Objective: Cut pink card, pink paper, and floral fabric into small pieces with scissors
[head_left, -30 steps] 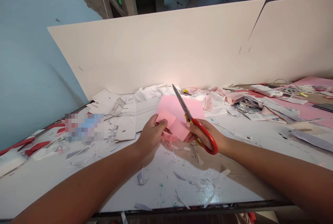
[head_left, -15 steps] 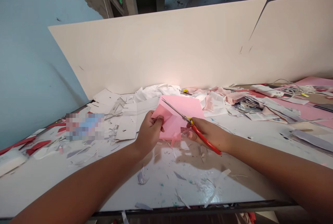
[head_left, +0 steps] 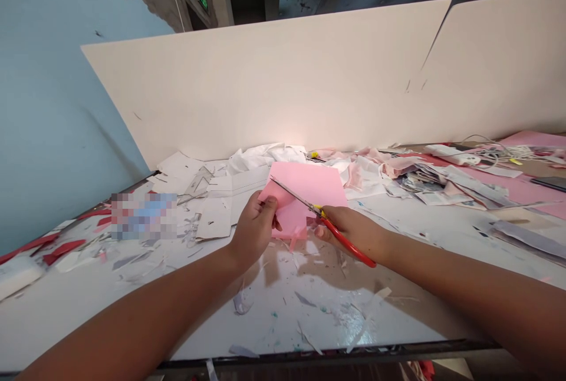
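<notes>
A sheet of pink paper (head_left: 321,183) is held above the table, its left edge pinched between the thumb and fingers of my left hand (head_left: 260,213). My right hand (head_left: 342,225) is closed around the handles of a pair of scissors (head_left: 349,244), red with yellow near the pivot. The metal blades lie across the paper and point up and left, their tips near its left edge above my left thumb. Whether the paper sits between the blades is hard to make out. A narrow pink strip hangs at the paper's lower edge.
White sheets with slits (head_left: 214,216) lie left of the paper. Crumpled white paper (head_left: 267,155) rests against the white partition (head_left: 283,86). Rightward are a pile of scraps (head_left: 422,180), a power strip (head_left: 453,154) with cables and pink sheets. Small cuttings litter the white table (head_left: 198,325).
The scissors' blades have tilted slightly down and left over the pink paper and look closer together. My left hand keeps its pinch on the sheet.
</notes>
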The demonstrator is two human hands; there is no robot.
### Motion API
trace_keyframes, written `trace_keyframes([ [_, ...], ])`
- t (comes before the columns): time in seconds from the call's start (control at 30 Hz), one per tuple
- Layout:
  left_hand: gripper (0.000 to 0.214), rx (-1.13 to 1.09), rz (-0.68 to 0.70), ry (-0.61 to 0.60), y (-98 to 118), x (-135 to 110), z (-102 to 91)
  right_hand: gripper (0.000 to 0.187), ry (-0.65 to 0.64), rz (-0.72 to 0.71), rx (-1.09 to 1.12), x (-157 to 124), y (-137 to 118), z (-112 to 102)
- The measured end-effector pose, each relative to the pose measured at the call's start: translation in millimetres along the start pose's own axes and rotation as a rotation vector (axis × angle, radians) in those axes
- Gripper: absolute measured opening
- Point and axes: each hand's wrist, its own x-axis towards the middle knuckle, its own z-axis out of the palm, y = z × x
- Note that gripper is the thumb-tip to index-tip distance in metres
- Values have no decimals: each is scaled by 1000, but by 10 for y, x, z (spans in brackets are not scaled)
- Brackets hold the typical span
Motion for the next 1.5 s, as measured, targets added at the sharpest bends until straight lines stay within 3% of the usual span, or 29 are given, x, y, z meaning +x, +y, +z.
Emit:
trace_keyframes([
  [0.7, 29, -65, 1, -41, -25, 2, -2, 41, -13, 40, -103, 7, -86, -28],
  [1.23, 28, -64, 3, -72, -11, 5, -9, 42, -21, 17, -119, 28, -10, -11],
  [1.37, 29, -53, -5, -65, 14, -4, -11, 39, 11, 48, -29, 31, 14, 13],
  [1.5, 28, 50, 0, -45, 55, -24, -14, 35, 71, 131, 251, 46, 58, 52],
])
